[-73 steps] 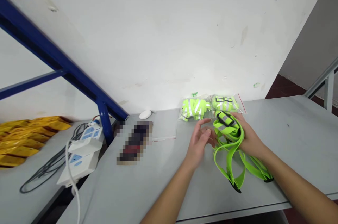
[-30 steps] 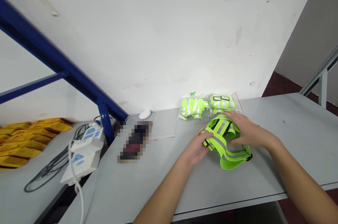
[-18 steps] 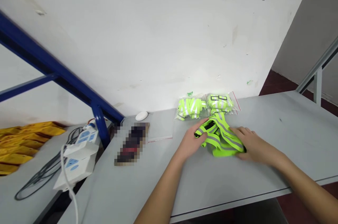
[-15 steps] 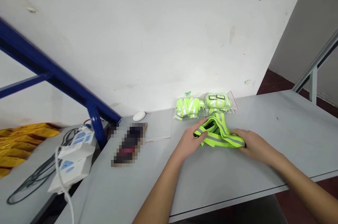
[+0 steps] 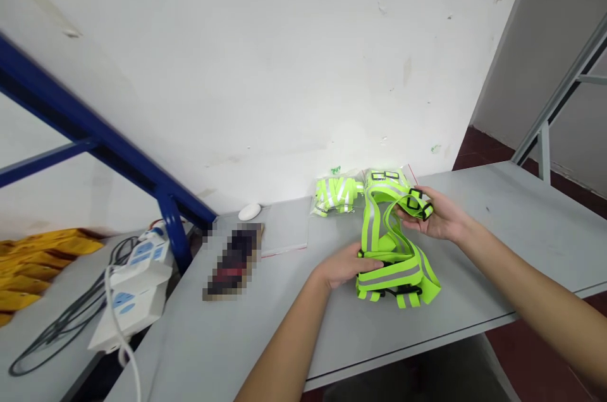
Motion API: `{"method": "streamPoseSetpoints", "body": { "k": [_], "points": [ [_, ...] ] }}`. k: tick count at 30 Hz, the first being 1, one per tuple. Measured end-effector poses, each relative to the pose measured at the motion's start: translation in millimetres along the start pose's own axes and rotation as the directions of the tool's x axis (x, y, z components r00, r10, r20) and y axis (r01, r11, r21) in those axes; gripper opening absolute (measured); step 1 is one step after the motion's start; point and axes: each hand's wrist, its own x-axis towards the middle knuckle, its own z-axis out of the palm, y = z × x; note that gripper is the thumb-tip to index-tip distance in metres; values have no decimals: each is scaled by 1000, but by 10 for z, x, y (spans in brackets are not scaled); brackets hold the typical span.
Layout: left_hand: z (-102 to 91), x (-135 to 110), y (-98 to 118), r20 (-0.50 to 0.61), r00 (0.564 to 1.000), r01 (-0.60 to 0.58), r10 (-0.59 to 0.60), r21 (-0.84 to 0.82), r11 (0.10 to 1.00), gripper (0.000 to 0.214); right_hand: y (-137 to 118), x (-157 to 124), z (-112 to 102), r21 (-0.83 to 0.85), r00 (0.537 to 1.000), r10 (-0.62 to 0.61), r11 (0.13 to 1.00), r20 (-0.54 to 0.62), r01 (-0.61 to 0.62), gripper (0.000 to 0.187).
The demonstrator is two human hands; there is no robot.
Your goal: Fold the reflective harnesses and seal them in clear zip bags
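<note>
A neon-yellow reflective strap harness with grey stripes and black buckles hangs between my hands, just over the grey table. My left hand grips its folded lower part, thumb across the front band. Up and to the right, my right hand holds the strap end where the black slider buckles are. A loop of strap arches from the left hand's bundle up to the right hand. Behind it lies a bagged harness, partly covered by the strap. Another bagged harness is beside it.
Against the wall sit a white oval object and a flat clear bag. A blurred-out dark item lies at left. Past the blue frame are white power strips, cables and yellow fabric.
My right hand has lifted up and back with the buckled strap end, drawing the harness out of its compact bundle. My left hand has moved slightly nearer with the lower part.
</note>
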Motion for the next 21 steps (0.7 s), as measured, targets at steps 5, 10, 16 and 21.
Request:
{"method": "streamPoseSetpoints", "body": {
  "k": [5, 10, 16, 21],
  "points": [
    [53, -2, 19, 37, 998, 45, -43, -50, 998, 74, 345, 4, -214, -280, 980, -188, 946, -67, 163, 39],
    [108, -12, 48, 60, 997, 45, -44, -25, 999, 86, 787, -345, -366, -853, 495, -865, 320, -85, 412, 76],
    [162, -29, 72, 98, 995, -31, 25, 67, 997, 92, 841, -614, -160, -943, 872, -372, -33, 320, 332, 48],
    [198, -27, 90, 64, 997, -46, 36, 174, 984, 92, 609, -537, -74, -934, 942, -145, 150, 303, 324, 30]
  ]
}}
